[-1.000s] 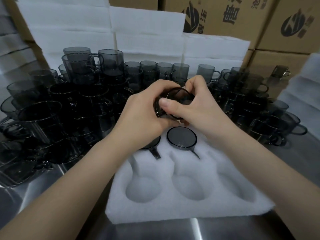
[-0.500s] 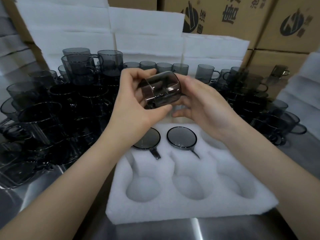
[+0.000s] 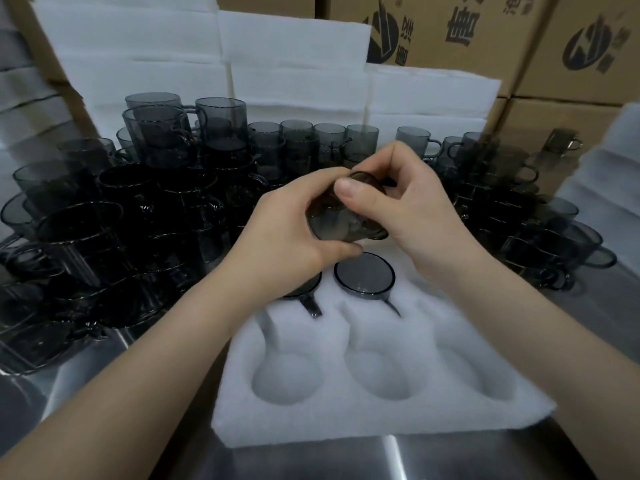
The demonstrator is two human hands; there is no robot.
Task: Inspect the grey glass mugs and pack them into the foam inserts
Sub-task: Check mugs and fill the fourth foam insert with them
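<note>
Grey glass mug (image 3: 346, 213) sits tilted above the foam insert (image 3: 381, 403), gripped between both hands: left hand (image 3: 287, 233) curled round its side, right hand (image 3: 412, 209) pinching its top.

Both arms are bare from the frame's edge to the fingertips. The left forearm (image 3: 145, 368) and right forearm (image 3: 540, 341) are smooth and slender, and look broad toward the lower corners, where the wide lens stretches them. The left hand (image 3: 291, 230) and right hand (image 3: 419, 216) have slim fingers. The right thumb's nail (image 3: 346, 190) is short, rounded and plain. Low knuckle ridges show on the back of the right hand.
</note>
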